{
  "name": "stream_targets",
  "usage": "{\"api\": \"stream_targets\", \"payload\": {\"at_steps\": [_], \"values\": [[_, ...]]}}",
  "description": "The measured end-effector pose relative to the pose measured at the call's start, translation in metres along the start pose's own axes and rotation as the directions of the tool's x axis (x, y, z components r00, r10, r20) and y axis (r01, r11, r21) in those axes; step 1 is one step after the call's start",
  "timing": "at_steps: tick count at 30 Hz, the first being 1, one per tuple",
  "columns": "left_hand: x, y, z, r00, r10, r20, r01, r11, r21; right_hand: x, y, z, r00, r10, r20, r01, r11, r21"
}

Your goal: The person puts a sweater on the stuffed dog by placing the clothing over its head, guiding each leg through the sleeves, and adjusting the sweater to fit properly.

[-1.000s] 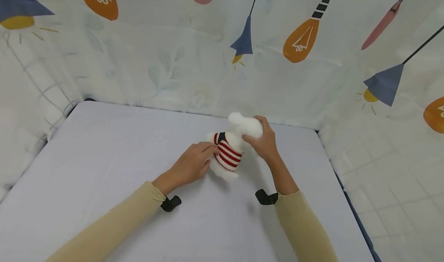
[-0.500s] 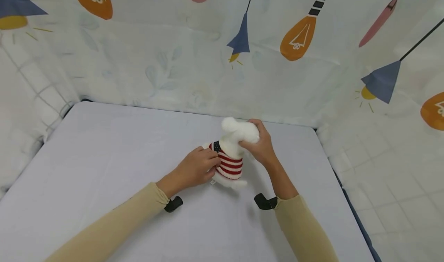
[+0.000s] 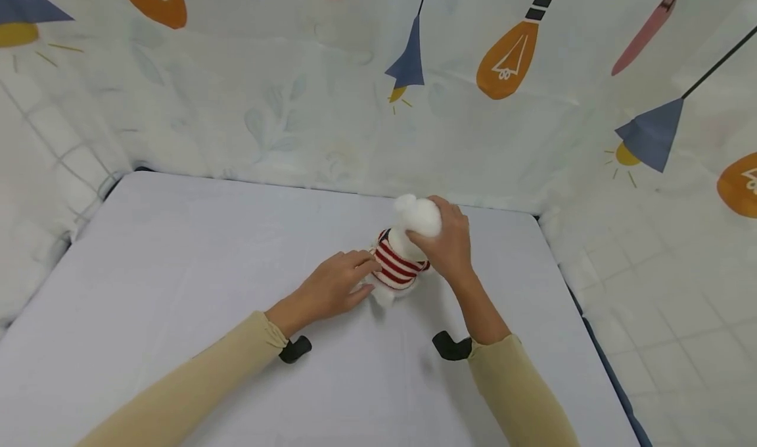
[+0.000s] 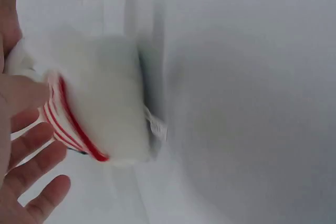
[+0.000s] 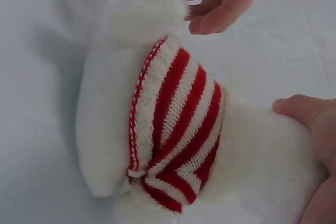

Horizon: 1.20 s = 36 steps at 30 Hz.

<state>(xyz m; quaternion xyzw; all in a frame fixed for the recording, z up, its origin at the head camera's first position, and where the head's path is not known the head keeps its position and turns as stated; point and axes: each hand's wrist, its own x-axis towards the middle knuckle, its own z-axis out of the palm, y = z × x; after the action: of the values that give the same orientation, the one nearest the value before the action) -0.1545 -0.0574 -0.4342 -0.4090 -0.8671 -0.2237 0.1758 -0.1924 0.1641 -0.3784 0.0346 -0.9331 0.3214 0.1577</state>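
"White counter, lamp-print backdrop behind! Where's the plush toy?"
"Near the far edge, right hand with fingers clamped round its head!"
"And the left hand?"
"Fingers apart, beside the striped sweater"

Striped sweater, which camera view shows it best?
The right wrist view: the striped sweater spans the middle, its knit stripes clear. The head view shows it small; the left wrist view, only a narrow part near fingers.
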Motion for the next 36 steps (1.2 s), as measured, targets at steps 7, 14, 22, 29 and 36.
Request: {"api": "stream_targets", "payload": {"at_steps": [7, 14, 22, 29, 36], "values": [[0.008, 0.013, 0.006, 0.995, 0.089, 0.044, -0.089, 0.996, -0.014, 0.000, -0.009, 0.000, 0.999, -0.037, 0.006, 0.037, 0.955, -0.293], [0.008, 0.007, 0.015, 0.991, 0.102, 0.084, -0.113, 0.985, 0.134, 0.006, -0.007, -0.021, 0.947, -0.032, 0.319, 0.143, 0.933, -0.330], [0.005, -0.001, 0.021, 0.997, 0.066, -0.038, -0.054, 0.965, 0.258, 0.001, -0.001, -0.035, 0.918, -0.021, 0.395, 0.137, 0.953, -0.269], [0.007, 0.004, 0.023, 0.981, 0.175, -0.082, -0.145, 0.948, 0.284, 0.003, -0.001, -0.035, 0.897, 0.116, 0.426, -0.007, 0.968, -0.250], [0.005, -0.002, 0.023, 0.984, 0.149, -0.098, -0.108, 0.936, 0.336, 0.006, 0.006, -0.033, 0.852, 0.186, 0.490, -0.121, 0.979, -0.163]]}}
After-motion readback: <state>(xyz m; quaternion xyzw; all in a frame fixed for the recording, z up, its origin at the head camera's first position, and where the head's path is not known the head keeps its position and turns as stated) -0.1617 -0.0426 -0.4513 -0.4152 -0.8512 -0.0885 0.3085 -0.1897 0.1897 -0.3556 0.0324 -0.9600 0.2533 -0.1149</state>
